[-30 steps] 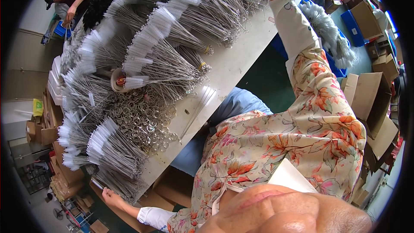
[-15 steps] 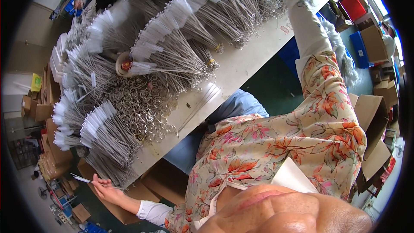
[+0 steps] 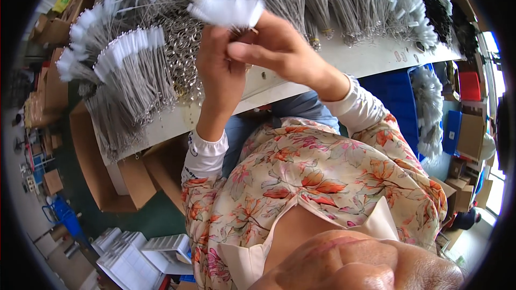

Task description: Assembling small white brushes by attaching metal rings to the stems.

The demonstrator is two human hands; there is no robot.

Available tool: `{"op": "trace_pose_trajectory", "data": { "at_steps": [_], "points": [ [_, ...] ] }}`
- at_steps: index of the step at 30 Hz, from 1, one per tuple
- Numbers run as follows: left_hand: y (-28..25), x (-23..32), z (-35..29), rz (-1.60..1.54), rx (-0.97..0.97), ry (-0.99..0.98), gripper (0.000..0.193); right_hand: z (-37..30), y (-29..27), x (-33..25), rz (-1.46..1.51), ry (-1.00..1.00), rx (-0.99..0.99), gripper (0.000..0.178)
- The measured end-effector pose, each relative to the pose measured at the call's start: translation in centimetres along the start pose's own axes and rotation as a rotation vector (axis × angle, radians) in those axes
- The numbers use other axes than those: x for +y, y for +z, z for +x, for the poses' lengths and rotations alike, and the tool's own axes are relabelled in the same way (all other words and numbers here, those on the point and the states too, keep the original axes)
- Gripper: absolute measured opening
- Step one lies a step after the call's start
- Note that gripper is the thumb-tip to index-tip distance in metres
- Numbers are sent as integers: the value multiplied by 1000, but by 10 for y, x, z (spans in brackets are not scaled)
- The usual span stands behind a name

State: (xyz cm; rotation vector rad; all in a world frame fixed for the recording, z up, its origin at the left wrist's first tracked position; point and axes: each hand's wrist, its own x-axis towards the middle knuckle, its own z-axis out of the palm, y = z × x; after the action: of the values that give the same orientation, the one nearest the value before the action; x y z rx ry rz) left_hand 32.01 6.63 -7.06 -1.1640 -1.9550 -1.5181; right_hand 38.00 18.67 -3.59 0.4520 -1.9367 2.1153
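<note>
Over the near side of the table my two hands meet at a bunch of wire brushes [image 3: 228, 8] with white bristle heads, which point up and away from me. My left hand [image 3: 219, 62] is closed round the stems below the heads. From the right, my right hand [image 3: 282, 48] grips the bunch just under the bristles, its thumb lying toward the left hand. The stems are mostly hidden by my fingers. Just left of my hands lies a heap of small metal rings [image 3: 185, 56]. A thick pile of similar white brushes [image 3: 131, 72] lies farther left.
More brush bundles [image 3: 355, 16] line the far side of the white table [image 3: 371, 56]. Black bristly items [image 3: 435, 0] lie at its far right. Below the table's left end stand open cardboard boxes [image 3: 115, 182]. A blue bin [image 3: 395, 96] is at the right.
My right hand has come back from the far right and my left hand has risen from the lower left; they now meet at the brush bunch. The view has turned too.
</note>
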Motion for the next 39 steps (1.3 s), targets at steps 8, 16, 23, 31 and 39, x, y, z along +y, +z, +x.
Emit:
{"op": "trace_pose_trajectory", "data": {
  "at_steps": [8, 16, 23, 31, 39],
  "points": [
    [6, 4, -45, -267, -5, 54, 25, -26, -3, 47, 764, 304, 217, 30],
    [-50, -7, -18, -170, -70, 140, 105, -27, -12, 12, -244, 463, -161, 17],
    [-62, -1, -34, -638, -445, -171, 83, -34, 9, 9, -124, 368, -264, 17],
    [-46, 17, -65, -604, -269, -145, 18, -50, -5, -5, 183, 740, -400, 23],
    [-53, -18, -111, 302, -300, -658, 19, -138, -142, 26, -1655, 517, -273, 15]
  ]
}}
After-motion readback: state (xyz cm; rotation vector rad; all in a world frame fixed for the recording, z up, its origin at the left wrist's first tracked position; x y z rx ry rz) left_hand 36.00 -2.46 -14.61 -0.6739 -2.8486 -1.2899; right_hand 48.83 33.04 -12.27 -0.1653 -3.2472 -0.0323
